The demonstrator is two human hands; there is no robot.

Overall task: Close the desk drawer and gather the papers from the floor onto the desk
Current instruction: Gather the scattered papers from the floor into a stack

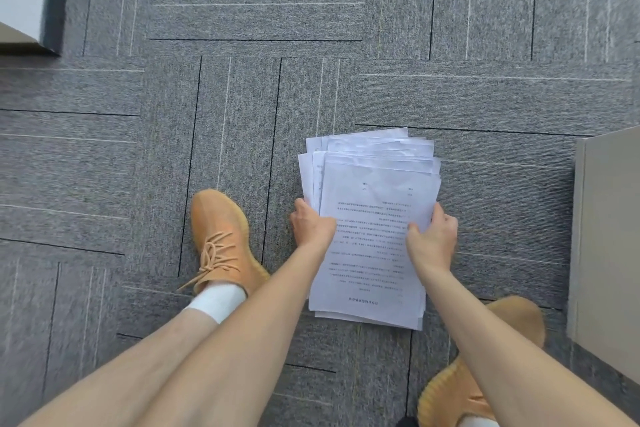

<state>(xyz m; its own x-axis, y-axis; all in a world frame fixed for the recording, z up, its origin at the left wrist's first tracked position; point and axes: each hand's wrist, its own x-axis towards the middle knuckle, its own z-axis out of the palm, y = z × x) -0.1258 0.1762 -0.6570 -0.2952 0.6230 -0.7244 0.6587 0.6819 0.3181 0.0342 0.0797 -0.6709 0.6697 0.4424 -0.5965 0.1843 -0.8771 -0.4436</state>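
Both hands hold the stack of papers (370,218): the left hand (311,224) grips its left edge and the right hand (433,236) grips its right edge, thumbs on the top sheet. The stack is over the grey carpet (242,97), but I cannot tell if it touches it. One orange shoe (221,236) is left of the stack, the other orange shoe (485,357) is near its lower right corner, and a pale cabinet side (609,253) stands further right.
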